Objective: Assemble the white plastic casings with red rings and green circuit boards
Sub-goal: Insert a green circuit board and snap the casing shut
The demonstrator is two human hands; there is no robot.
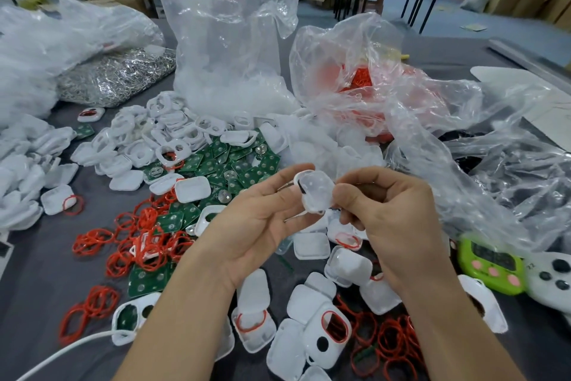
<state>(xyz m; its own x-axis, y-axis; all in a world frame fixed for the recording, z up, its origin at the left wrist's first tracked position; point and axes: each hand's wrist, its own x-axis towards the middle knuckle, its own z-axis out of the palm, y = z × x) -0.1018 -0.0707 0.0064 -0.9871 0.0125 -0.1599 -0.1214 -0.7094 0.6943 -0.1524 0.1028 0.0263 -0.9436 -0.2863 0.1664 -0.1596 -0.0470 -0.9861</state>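
Observation:
Both hands hold one white plastic casing (316, 192) above the middle of the table. My left hand (259, 220) lies palm up, its fingertips on the casing's left edge, with a thin metal piece across the fingers. My right hand (392, 210) pinches the casing's right side between thumb and fingers. Green circuit boards (230, 164) lie in a pile behind the hands. Loose red rings (139, 244) are scattered to the left, and more red rings (386, 346) lie at the lower right. Several white casings (312, 319), some with red rings fitted, lie below my wrists.
Clear plastic bags (228, 40) of white parts and a clear bag of red rings (364, 81) stand behind. A silver bag (114, 74) lies at the back left. A green timer (491, 266) and a white controller (553, 281) sit at the right. A white cable (61, 353) runs at the lower left.

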